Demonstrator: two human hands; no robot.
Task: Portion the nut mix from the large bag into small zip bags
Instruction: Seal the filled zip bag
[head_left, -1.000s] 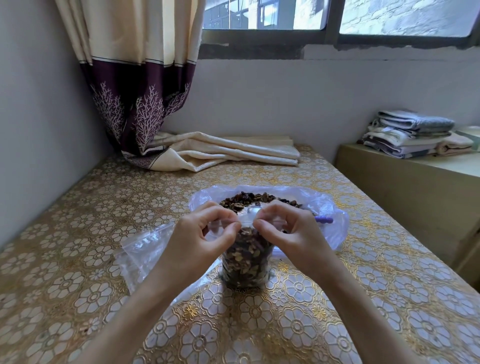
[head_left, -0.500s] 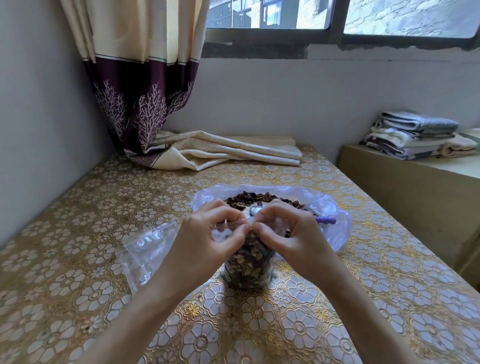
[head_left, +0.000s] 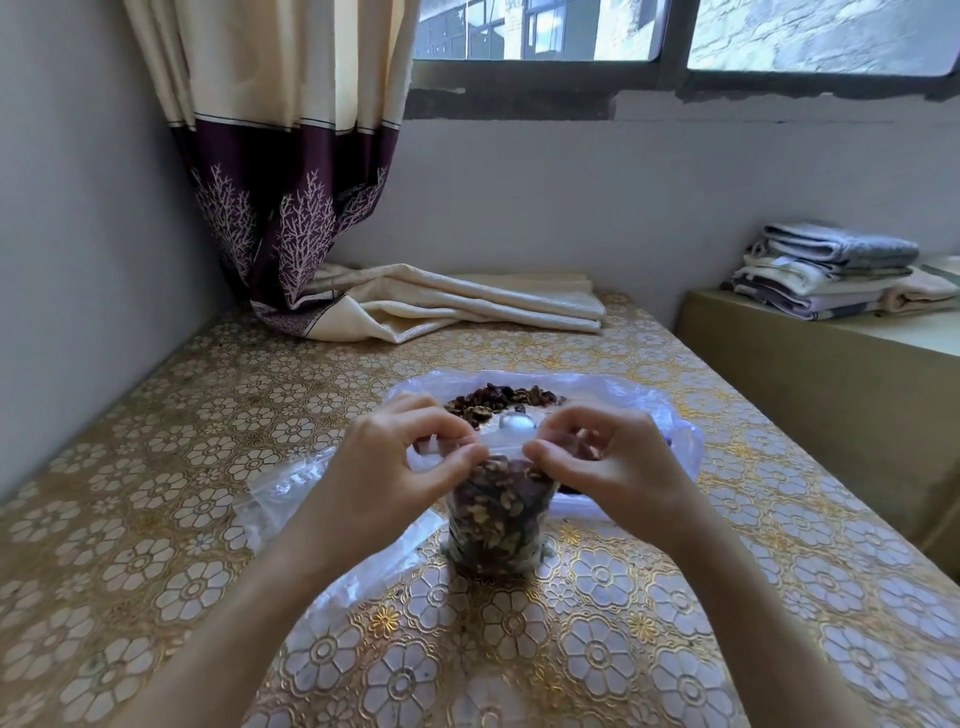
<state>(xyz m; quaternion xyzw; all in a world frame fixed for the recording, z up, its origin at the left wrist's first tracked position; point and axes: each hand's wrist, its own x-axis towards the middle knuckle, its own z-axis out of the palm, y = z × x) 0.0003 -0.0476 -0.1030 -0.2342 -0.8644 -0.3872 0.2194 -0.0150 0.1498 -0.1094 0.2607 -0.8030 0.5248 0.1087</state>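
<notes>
A small clear zip bag (head_left: 493, 519) full of brown nut mix stands upright on the table. My left hand (head_left: 395, 467) pinches the left part of its top strip between thumb and fingers. My right hand (head_left: 608, 462) pinches the right part of the same strip. Just behind lies the large clear bag (head_left: 639, 405), wide open, with nut mix (head_left: 498, 402) inside and a metal spoon bowl (head_left: 517, 423) showing between my hands. Several empty small zip bags (head_left: 280, 493) lie flat under my left wrist.
The table wears a gold floral cloth (head_left: 182, 571). A folded cream curtain (head_left: 457, 306) lies at the back, below a purple-hemmed curtain. A wall runs along the left. To the right stands a low cabinet (head_left: 831, 389) with stacked towels (head_left: 831, 270).
My thumbs, nearly touching at the middle of the strip half a second ago, have drawn apart along the top of the small bag. The bag stays upright in place.
</notes>
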